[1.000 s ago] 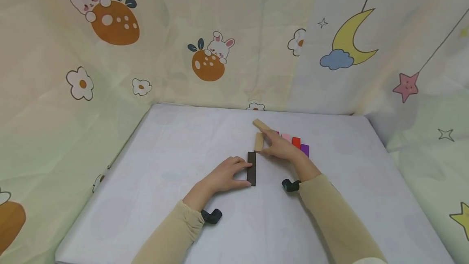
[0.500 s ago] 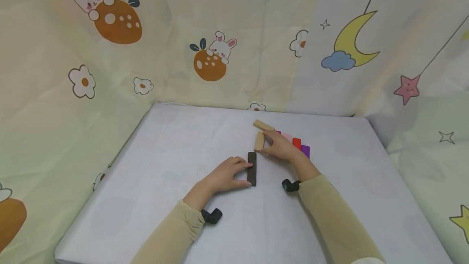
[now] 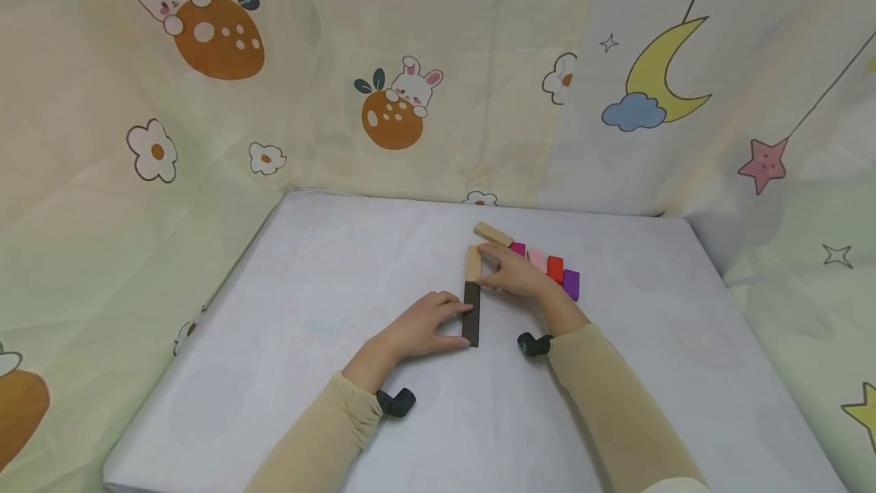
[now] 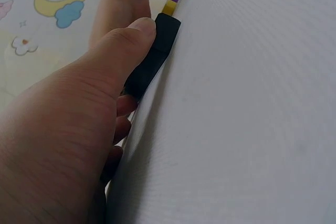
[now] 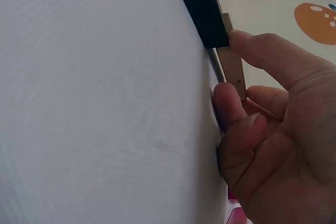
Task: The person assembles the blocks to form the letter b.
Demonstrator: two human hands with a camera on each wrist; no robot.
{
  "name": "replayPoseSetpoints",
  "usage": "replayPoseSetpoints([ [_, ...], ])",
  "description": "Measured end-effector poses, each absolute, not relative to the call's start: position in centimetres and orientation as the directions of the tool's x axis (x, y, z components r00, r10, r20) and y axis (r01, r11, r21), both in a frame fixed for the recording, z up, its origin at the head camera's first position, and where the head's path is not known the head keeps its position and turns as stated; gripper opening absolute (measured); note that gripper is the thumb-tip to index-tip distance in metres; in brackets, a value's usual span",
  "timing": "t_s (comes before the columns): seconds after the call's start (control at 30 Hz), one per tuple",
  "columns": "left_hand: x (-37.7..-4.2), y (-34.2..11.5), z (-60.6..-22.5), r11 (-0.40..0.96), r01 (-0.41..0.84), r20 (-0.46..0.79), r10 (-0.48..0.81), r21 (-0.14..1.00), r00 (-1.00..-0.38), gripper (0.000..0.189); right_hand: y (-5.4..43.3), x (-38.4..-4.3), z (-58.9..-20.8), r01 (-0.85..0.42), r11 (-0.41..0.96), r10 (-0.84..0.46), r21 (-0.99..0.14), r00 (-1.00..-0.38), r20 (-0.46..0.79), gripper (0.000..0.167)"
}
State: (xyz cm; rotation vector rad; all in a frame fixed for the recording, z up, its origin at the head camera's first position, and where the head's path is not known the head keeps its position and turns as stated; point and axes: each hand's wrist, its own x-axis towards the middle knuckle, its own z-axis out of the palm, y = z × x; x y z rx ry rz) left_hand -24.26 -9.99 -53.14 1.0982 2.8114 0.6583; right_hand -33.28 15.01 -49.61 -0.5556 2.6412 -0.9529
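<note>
Pinching tan block (image 3: 473,263) in right grip (image 3: 516,274), dark block (image 3: 471,326) in left grip (image 3: 414,329); lying end to end, nearly aligned lengthwise, with tan farther away.

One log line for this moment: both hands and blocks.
left hand: grips dark block | right hand: pinches light wooden block at dark block's far end | purple block: right of right hand

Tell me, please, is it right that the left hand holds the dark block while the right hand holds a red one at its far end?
Not quite: the head view shows the right hand holding a pale wooden block, not red; the rest stands.
</note>
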Motion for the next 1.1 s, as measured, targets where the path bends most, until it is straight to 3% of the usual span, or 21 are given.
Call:
replayPoseSetpoints([
  [0.63, -24.5, -10.0, -53.4, 0.652, 0.646, 0.126, 0.658, 0.398, -0.742, 0.067, 14.7, -33.0, -49.8, -0.200, 0.694, -0.410, -0.692, -0.900, -0.151, 0.068],
  [0.73, -24.5, -9.9, -53.4, 0.649, 0.647, 0.129, 0.659, 0.400, -0.741, 0.067, 14.7, -32.9, -50.3, -0.133, 0.698, -0.319, -0.703, -0.937, -0.139, 0.053],
  [0.87, -24.5, -9.8, -53.4, 0.644, 0.645, 0.125, 0.661, 0.410, -0.740, 0.067, 14.8, -32.7, -51.0, 0.015, 0.670, -0.107, -0.742, -0.988, -0.116, 0.032],
  [1.0, -24.4, -9.8, -53.3, 0.650, 0.640, 0.118, 0.658, 0.409, -0.744, 0.067, 15.3, -32.8, -51.2, 0.094, 0.648, 0.074, -0.756, -0.995, -0.060, 0.028],
  [1.1, -24.5, -9.9, -53.3, 0.656, 0.638, 0.112, 0.657, 0.403, -0.746, 0.067, 15.7, -33.1, -51.2, 0.114, 0.640, 0.121, -0.760, -0.992, -0.047, 0.034],
])
